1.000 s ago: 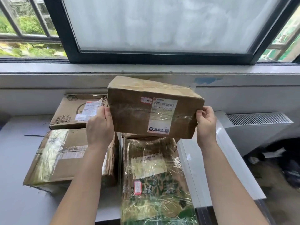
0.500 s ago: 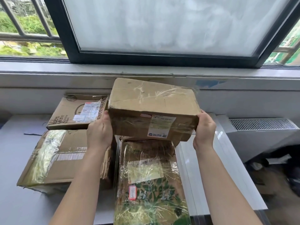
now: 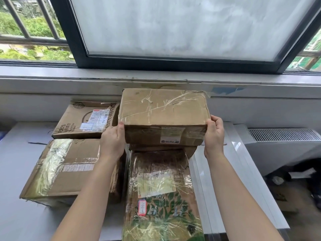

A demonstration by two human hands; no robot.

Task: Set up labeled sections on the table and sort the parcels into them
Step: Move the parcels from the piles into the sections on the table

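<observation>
Gripping a brown cardboard parcel [image 3: 163,108] by its two short ends, the person holds it level in the middle of the head view, just under the window sill [image 3: 69,73]. The left grip [image 3: 112,141] sits at the parcel's 9 o'clock. Its thumb lies on the near face by the lower left corner, and the fingers wrap round the end, out of sight. The right grip [image 3: 214,136] sits at 3 o'clock, with thumb and curled fingers clasping the right end. The parcel spans the whole gap between the two grips, and its taped top faces up. A white shipping label [image 3: 172,136] shows on the near face, closer to the right grip.

At the parcel's 6 o'clock the edge of another plain carton [image 3: 163,148] peeks out directly beneath. Whether the two touch cannot be told. Nearer the person, also at 6 o'clock, a leaf-printed carton [image 3: 161,197] wrapped in clear tape lies on the bench [image 3: 17,171]. At 7 o'clock lies a tape-wrapped brown carton [image 3: 69,167], partly behind the left forearm. At 9 o'clock, behind the left grip, lies a printed carton [image 3: 86,119] with a label on top. A white radiator [image 3: 281,134] stands at 3 o'clock, beyond the bench edge.
</observation>
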